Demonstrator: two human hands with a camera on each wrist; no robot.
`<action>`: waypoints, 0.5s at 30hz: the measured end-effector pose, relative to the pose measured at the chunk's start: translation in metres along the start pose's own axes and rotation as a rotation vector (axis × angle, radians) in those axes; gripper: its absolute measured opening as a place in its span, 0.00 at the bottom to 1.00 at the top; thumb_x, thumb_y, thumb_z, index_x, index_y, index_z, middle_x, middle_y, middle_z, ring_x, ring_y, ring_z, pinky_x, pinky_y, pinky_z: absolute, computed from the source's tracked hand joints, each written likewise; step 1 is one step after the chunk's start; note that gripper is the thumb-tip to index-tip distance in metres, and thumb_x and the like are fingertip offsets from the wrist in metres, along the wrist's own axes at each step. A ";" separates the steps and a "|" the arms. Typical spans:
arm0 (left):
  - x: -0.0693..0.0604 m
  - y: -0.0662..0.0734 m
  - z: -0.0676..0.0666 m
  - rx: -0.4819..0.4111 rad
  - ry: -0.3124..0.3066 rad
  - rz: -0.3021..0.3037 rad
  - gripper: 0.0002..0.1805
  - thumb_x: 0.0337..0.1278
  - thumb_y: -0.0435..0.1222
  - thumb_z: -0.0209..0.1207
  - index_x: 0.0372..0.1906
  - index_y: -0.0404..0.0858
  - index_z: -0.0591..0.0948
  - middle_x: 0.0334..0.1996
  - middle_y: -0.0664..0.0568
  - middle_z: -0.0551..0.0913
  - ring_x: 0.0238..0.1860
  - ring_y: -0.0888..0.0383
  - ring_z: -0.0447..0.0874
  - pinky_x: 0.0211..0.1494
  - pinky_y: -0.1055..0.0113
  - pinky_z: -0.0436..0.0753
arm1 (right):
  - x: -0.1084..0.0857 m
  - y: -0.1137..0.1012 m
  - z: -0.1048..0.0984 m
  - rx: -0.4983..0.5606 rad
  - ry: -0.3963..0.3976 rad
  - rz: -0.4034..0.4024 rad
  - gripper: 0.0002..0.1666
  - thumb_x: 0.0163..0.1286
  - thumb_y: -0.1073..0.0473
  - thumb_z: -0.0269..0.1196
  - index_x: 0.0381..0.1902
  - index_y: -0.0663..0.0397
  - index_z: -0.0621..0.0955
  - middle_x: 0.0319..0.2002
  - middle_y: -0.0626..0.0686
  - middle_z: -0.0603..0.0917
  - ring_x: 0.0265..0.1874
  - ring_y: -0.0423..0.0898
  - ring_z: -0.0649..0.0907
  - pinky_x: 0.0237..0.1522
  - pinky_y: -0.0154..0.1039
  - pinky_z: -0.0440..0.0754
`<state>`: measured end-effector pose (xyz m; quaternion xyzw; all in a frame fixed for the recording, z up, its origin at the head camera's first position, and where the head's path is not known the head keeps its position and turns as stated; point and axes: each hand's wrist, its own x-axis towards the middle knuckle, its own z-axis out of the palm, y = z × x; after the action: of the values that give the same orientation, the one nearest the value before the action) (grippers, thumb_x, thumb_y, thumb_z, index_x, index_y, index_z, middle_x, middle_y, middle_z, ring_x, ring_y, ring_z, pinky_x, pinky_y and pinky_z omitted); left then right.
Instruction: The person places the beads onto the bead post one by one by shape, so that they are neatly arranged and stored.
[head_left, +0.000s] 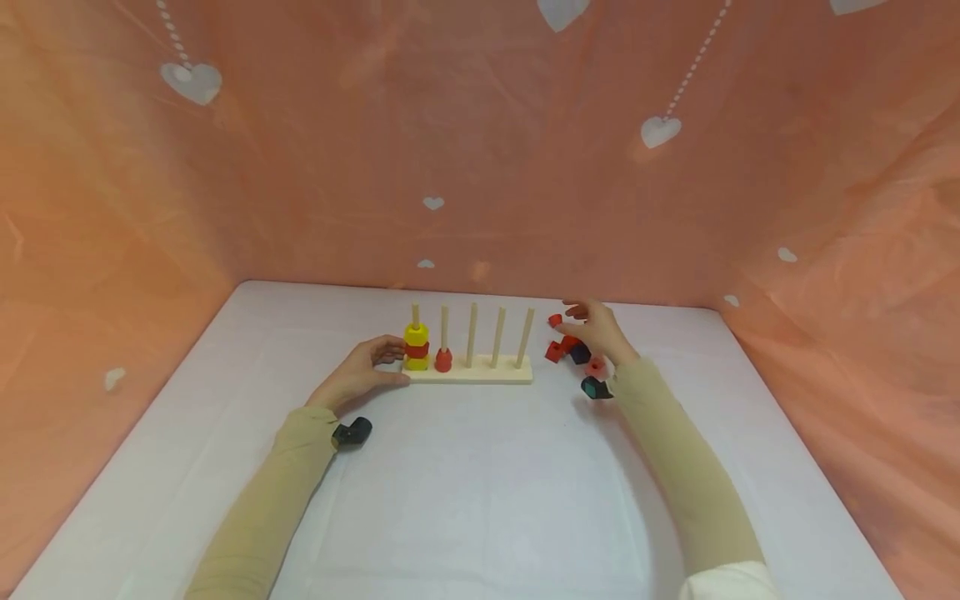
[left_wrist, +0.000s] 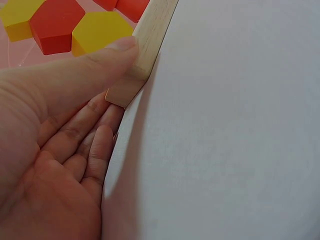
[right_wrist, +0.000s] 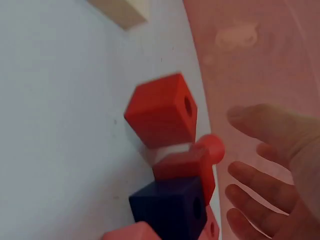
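Note:
A wooden peg rack carries five upright pegs. Yellow, red and yellow beads are stacked on its leftmost peg, and a red bead sits low on the second. My left hand grips the rack's left end, its thumb on the front edge of the base and its fingers round the end. To the right of the rack, my right hand hovers over loose blocks, fingers apart and holding nothing. In the right wrist view a red cube lies nearest its thumb, beside a dark blue cube.
A small red piece lies behind the other loose blocks, and a pinkish-red block is near my right wrist. White cloth covers the table. An orange-pink curtain with white hearts stands behind and at both sides.

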<state>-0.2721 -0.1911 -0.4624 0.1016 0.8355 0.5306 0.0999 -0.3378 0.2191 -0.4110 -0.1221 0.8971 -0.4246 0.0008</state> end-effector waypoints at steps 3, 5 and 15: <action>0.000 0.000 0.000 -0.005 0.001 -0.003 0.36 0.47 0.39 0.72 0.64 0.40 0.70 0.59 0.46 0.74 0.61 0.47 0.68 0.67 0.50 0.64 | 0.008 0.003 0.000 0.005 -0.045 0.028 0.34 0.62 0.62 0.67 0.64 0.65 0.68 0.57 0.65 0.74 0.56 0.60 0.73 0.57 0.54 0.75; 0.001 -0.001 0.000 -0.008 -0.001 -0.002 0.37 0.47 0.39 0.72 0.64 0.40 0.70 0.59 0.46 0.74 0.61 0.47 0.68 0.67 0.50 0.64 | 0.012 0.005 0.001 0.011 -0.063 0.053 0.33 0.62 0.63 0.67 0.63 0.66 0.68 0.55 0.65 0.74 0.55 0.59 0.74 0.55 0.52 0.76; 0.002 -0.001 -0.002 -0.016 -0.001 -0.001 0.35 0.46 0.39 0.73 0.61 0.40 0.72 0.59 0.46 0.74 0.60 0.47 0.69 0.66 0.50 0.66 | 0.026 0.004 0.011 0.041 -0.040 0.170 0.25 0.62 0.65 0.67 0.55 0.68 0.75 0.51 0.64 0.77 0.50 0.58 0.75 0.55 0.49 0.76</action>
<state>-0.2743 -0.1929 -0.4625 0.1006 0.8314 0.5371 0.1013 -0.3628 0.2070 -0.4185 -0.0541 0.8951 -0.4388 0.0573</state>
